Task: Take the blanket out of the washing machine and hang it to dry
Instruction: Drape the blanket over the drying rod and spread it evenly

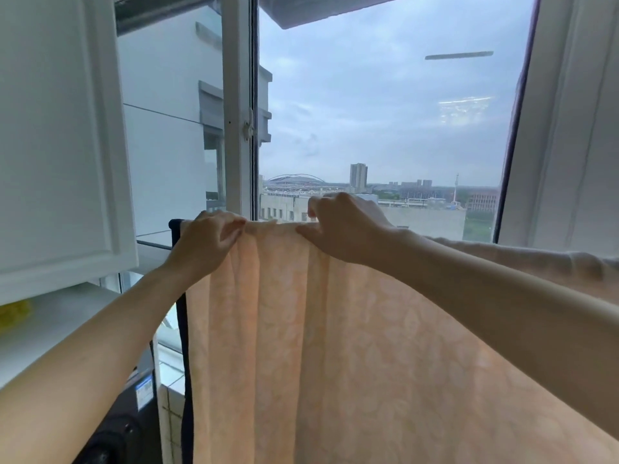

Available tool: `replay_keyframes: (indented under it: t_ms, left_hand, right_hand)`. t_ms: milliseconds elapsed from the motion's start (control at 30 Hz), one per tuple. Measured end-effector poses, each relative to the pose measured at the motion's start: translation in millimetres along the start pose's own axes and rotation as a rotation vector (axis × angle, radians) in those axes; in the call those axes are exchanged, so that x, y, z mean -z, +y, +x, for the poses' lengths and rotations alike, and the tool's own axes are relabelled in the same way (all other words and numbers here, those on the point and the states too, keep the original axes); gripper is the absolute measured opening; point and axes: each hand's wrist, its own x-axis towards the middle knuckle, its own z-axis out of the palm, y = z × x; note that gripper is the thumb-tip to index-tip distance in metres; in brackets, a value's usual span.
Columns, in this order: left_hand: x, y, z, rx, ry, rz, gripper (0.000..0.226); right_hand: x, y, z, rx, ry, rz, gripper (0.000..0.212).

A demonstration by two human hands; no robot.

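the blanket (301,329), peach with a faint leaf pattern, hangs in front of me over a dark rail (175,224). only the rail's left end shows. the top fold runs along the rail and the cloth drops in long pleats to the bottom of my view. my left hand (207,241) grips the top edge near the rail's left end, fingers curled over the fold and bunching the cloth. my right hand (345,227) is just to the right on the same edge, fingers hooked over the far side and thumb laid on the near side, pinching the fold. a short stretch of gathered cloth lies between the two hands. a dark post (183,346) runs down beside the blanket's left edge. beyond it stands a white window frame (237,112), with city buildings under a grey sky through the glass. a white cabinet door (57,145) fills the left, with something yellow (13,316) below it.
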Motion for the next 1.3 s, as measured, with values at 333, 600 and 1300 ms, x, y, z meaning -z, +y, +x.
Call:
replay_keyframes:
  t_ms: [333,600,1300]
  left_hand:
    - [6,-31,29,-0.15,-0.062,-0.207,0.023]
    - [14,-67,44,0.037,0.247,-0.258,0.015]
    - [13,-162,26,0.629,0.014,-0.855,0.021]
  right_hand:
    - [-20,-22,33,-0.023,-0.028,-0.158,0.015]
    - [-33,-46,80,-0.178,0.145,-0.046,0.007]
    - [-88,-99,126,-0.129,-0.017,-0.043,0.031]
